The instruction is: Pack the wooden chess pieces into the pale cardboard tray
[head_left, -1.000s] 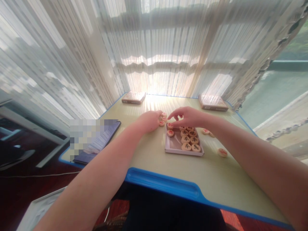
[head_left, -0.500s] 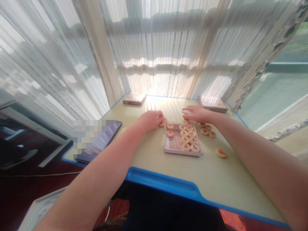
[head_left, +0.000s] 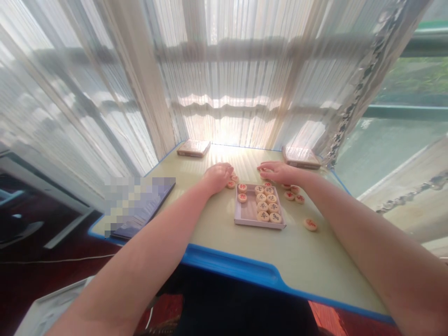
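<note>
Beyond the left edge of a shallow white box tray (head_left: 261, 225), my left hand (head_left: 219, 178) is closed, its curled fingertips on a small group of red-marked xiangqi pieces (head_left: 231, 185). How many it grips is hidden. My right hand (head_left: 280, 173) lies low behind the tray, fingers stretched over a few more pieces that they partly cover. Inside the tray, two columns of black-marked xiangqi pieces (head_left: 262, 206) fill the right side. Two red-marked pieces (head_left: 242, 198) sit at its far left.
Several red-marked pieces (head_left: 289, 195) lie right of the tray, under and beside my right forearm. One single piece (head_left: 310, 225) is nearer me. Two flat boxes (head_left: 193, 148) stand at the far corners. A dark tablet-like panel (head_left: 145, 210) lies left. The table (head_left: 210, 224) has a blue edge.
The view has shifted slightly, so the tray appears a little further left. My right hand's fingers have come down closer over the pieces; my left hand stays at its group.
</note>
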A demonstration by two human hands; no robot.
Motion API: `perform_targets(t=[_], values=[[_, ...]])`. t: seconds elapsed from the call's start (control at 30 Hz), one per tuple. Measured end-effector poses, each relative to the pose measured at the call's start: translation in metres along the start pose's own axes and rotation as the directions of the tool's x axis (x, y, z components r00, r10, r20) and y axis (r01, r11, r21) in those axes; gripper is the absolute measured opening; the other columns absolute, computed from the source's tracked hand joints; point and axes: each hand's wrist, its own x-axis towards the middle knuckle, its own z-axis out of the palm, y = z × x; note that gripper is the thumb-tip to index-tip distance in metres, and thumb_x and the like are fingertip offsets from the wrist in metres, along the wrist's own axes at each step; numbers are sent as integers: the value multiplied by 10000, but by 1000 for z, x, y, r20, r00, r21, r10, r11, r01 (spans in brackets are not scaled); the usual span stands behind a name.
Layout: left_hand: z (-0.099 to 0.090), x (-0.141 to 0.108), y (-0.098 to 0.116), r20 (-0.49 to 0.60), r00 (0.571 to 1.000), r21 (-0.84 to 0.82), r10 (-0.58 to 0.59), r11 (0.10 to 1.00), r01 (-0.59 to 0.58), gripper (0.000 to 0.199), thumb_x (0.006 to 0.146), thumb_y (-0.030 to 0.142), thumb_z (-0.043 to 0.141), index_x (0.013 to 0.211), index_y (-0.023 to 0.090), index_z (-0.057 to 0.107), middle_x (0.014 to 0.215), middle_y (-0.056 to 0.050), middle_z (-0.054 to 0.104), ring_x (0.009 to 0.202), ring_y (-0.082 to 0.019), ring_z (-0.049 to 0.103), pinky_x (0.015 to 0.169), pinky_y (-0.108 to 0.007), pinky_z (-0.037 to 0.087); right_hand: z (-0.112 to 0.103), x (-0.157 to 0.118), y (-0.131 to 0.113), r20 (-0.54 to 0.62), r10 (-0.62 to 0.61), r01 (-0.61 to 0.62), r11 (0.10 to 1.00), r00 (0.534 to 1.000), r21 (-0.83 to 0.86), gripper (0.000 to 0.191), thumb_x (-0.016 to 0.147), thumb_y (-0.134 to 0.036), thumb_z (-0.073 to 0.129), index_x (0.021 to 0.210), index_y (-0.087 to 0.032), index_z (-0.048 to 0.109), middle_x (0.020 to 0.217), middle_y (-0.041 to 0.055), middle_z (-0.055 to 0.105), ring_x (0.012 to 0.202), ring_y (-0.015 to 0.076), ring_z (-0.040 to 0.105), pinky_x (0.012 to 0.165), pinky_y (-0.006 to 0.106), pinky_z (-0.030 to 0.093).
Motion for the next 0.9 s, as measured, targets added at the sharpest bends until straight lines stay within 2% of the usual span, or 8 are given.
perform_targets(t=[0.07,0.17,0.33,0.4,0.53,0.63,0.73,0.9], values=[[0,2,0,-43,999,-40,-24,999,23,438,950,333,210,1020,170,611,1062,-109,663,1054,-226,588,947,-367,442,2,-1,-3,-16,51,-50,996,999,79,581,871,-515,356,1309,-180,538,1410,89,474,1303,285,411,1112,435,281],[-1,4,-1,-56,996,-127,-62,990,55,459,947,351,200,1076,185,608,1099,-94,658,1090,-224,579,968,-369,429,-3,-8,-8,28,139,-142,969,990,200,614,862,-571,359,1349,-220,489,1396,90,492,1251,313,470,1049,475,368],[-6,3,-3,59,987,-235,-149,959,159,402,840,409,446,1168,232,597,1128,-59,658,1082,-238,587,953,-371,448,-13,-19,-6,176,69,-107,970,982,216,878,692,-614,620,1442,-252,345,1503,99,329,1279,339,435,1019,450,412],[-10,2,-5,104,980,-280,-169,941,192,459,794,389,508,1226,246,562,1191,-56,631,1100,-237,581,943,-366,463,-12,-19,-1,174,53,-93,968,983,232,895,668,-603,650,1440,-264,349,1487,95,361,1277,334,440,1012,445,421],[-12,0,-11,190,981,-284,-25,956,80,566,724,328,594,1283,266,523,1365,-54,511,1298,-254,423,1036,-375,402,-4,-16,7,48,85,-93,972,995,217,773,727,-606,587,1394,-248,434,1399,101,486,1224,327,501,1014,450,420],[-10,-1,-13,201,980,-239,11,970,38,605,702,342,636,1290,262,522,1421,-53,452,1382,-266,288,1097,-393,327,1,-15,6,16,105,-106,962,994,251,719,773,-633,511,1375,-242,463,1411,99,473,1172,320,547,961,435,473],[-7,-1,-10,152,988,-232,11,972,25,515,782,439,559,1249,222,553,1348,-67,529,1348,-253,354,1091,-370,335,2,-17,3,18,126,-126,945,992,302,674,793,-624,487,1362,-265,477,1412,93,471,1114,325,586,875,444,526],[-6,1,-5,111,993,-180,24,984,-4,445,861,464,438,1193,215,597,1280,-48,593,1337,-232,374,1110,-355,300,-2,-23,5,64,103,-121,872,993,475,676,770,-613,539,1352,-274,484,1370,83,522,1229,328,498,974,467,456]])
